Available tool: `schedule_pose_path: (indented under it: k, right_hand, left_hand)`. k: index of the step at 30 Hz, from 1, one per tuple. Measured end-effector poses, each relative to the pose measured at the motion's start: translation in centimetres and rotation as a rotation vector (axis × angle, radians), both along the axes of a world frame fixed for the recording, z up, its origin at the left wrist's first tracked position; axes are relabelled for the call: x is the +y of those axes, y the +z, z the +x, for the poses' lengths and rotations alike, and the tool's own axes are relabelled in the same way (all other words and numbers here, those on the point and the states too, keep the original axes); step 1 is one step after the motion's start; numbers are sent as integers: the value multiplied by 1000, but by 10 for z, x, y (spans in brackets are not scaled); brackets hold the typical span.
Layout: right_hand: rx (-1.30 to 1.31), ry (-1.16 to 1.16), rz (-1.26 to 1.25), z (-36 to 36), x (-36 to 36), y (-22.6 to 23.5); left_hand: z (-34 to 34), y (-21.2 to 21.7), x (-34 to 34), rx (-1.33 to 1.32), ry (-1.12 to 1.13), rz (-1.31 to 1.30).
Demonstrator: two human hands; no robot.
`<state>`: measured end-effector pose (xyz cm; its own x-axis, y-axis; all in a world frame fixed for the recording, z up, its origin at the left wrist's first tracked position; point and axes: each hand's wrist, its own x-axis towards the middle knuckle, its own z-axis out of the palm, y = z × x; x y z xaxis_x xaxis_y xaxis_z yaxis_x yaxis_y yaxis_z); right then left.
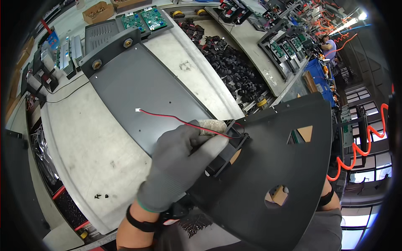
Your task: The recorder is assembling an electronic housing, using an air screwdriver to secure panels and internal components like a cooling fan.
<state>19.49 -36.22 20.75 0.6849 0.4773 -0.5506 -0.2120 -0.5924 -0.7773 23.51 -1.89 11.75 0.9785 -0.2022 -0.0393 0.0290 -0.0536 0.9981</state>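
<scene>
My left hand (180, 154), in a grey glove with a pale, worn fingertip, is closed on a small black cooling fan (224, 161). The fan is seen nearly edge-on, against the face of a large black sheet-metal panel (251, 167). A red and black cable (171, 117) runs from the fan over my fingers and ends in a white plug above the bench. The panel stands tilted at my right, with a triangular cutout and a round hole. Only my right forearm and its black wristband (326, 198) show; the panel hides the hand.
A dark grey metal chassis (146, 96) lies across the white bench (83, 146). Small black fasteners (100, 196) lie near its front. Green circuit boards (153, 19) sit at the back. A trough of black parts (230, 62) runs beyond; an orange coiled hose (360, 150) hangs right.
</scene>
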Motion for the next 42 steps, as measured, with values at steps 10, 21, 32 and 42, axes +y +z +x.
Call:
schedule_pose_path:
  k: [10, 21, 32, 42]
  right_hand:
    - [347, -168, -83, 0, 13, 23]
    - [494, -231, -11, -9, 10, 10]
    - [187, -142, -18, -20, 1, -8]
    - [-274, 452, -141, -12, 35, -47]
  left_hand:
    - [-44, -19, -4, -477, -33, -4]
    - [-57, -28, -18, -717, 250, 297]
    - [-80, -43, -8, -425, 287, 179]
    - [-192, -53, 117, -83, 983, 541]
